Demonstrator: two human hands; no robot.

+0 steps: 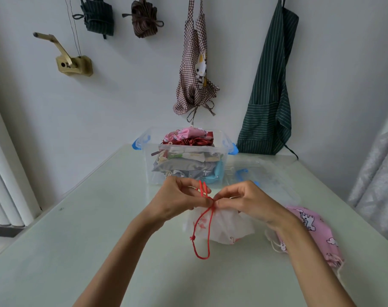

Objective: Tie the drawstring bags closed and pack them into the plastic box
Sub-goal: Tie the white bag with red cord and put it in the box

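A white drawstring bag (227, 227) with small red prints hangs above the table, gathered at its neck. Its red drawstring (199, 231) loops down below it, and two short ends stick up between my hands. My left hand (177, 200) pinches the cord at the neck from the left. My right hand (246, 200) pinches it from the right, the fingertips almost touching. A pink bag (310, 231) with white unicorn prints lies on the table under my right forearm. The clear plastic box (188, 160) with blue latches stands behind my hands, filled with several cloth bags.
The box's clear lid (266, 176) with a blue handle lies to the right of the box. The pale green table (77, 240) reaches to a white wall where aprons (270, 89) and tied bundles hang. A curtain (377, 185) is at right.
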